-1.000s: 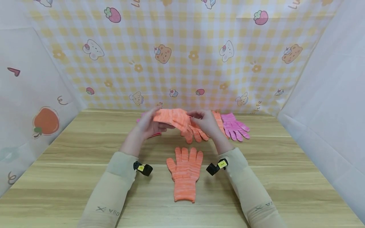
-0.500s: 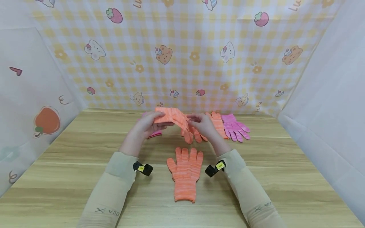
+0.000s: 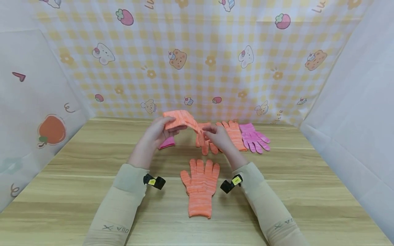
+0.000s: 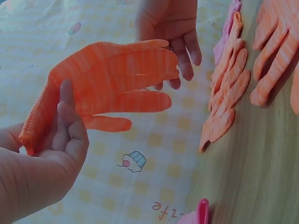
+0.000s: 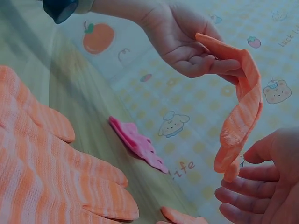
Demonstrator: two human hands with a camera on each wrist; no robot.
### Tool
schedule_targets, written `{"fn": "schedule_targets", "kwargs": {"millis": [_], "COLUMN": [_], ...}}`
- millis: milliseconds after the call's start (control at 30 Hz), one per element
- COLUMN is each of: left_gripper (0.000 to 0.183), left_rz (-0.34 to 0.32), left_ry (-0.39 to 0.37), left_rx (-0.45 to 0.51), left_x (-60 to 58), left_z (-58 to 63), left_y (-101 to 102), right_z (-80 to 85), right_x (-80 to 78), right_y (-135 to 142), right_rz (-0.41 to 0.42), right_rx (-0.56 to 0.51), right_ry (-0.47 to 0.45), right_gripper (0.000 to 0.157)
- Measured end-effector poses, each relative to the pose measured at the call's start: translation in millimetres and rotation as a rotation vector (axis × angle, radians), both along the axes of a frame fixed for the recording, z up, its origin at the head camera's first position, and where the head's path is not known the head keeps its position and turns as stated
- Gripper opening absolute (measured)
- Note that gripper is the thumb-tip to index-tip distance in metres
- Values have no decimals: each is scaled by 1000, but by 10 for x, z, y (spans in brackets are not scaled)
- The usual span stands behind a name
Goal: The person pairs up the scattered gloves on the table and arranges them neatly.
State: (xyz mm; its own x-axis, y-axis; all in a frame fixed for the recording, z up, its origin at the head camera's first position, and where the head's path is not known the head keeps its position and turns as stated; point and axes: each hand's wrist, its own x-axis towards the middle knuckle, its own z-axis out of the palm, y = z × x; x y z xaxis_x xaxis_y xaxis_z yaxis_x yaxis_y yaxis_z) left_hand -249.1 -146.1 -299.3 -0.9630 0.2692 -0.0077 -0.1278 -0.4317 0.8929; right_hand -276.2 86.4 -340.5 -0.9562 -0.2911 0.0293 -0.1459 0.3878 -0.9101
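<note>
Glove [image 3: 181, 119] of orange colour is in the air, its cuff pinched between thumb and fingers of the left hand [image 3: 157, 132]. The right hand [image 3: 219, 136], fingers loosely apart, is beside its far end; touching or not, I cannot tell. On the near side of both hands, a second glove [image 3: 200, 188] lies on the tabletop [image 3: 172, 225].

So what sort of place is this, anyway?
Probably a small curtained-off workspace: there's a wood-grain tabletop, a checked cartoon cloth behind it, and pale sheets along both sides.
</note>
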Motion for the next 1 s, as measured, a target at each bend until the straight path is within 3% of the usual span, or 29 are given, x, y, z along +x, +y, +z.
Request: {"fn": "schedule_targets", "kwargs": {"millis": [367, 667, 1000], "left_gripper": [42, 38, 43], "left_rz": [63, 121, 151], "left_ry": [23, 35, 39], "left_rx": [73, 115, 110], "left_x": [30, 42, 46], "left_z": [58, 64, 60], "left_y": [12, 22, 61], "right_z": [-9, 1, 23], "right_x": [37, 49, 100], "right_y": [-46, -98, -130], "right_rz": [-42, -40, -2], "right_rx": [6, -13, -200], "right_ry": [-26, -48, -104], "right_gripper": [33, 35, 39]}}
